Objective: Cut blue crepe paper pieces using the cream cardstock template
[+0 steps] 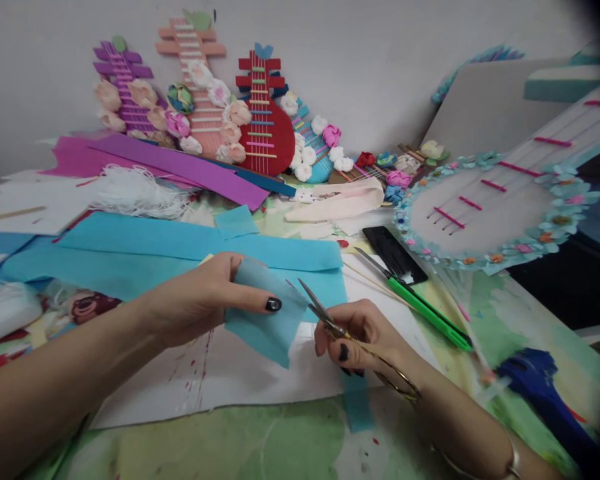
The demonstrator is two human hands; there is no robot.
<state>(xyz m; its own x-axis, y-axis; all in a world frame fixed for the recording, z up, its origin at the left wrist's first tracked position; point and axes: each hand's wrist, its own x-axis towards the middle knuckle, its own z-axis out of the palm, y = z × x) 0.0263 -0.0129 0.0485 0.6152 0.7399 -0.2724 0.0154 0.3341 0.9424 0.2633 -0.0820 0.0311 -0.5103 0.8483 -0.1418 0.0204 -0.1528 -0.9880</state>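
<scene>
My left hand point(225, 293) pinches a small piece of blue crepe paper point(267, 320), thumb in front and fingers behind. In my right hand point(363, 337) is a pair of gold-handled scissors point(325, 315), their narrow blades pointing up and left at the paper's right edge. A short dark line shows near the paper's upper right edge; whether it is a cut or a mark I cannot tell. Behind the left hand lie long folded strips of blue crepe paper point(300, 255). A small blue scrap point(359, 407) lies below the right hand on the white board point(180, 387).
A green utility knife point(430, 313) with its blade out lies right of my hands, near a black case point(395, 253) and a blue glue gun point(540, 380). Decorated lute-shaped crafts point(267, 133) lean on the wall. White string point(135, 190) lies back left.
</scene>
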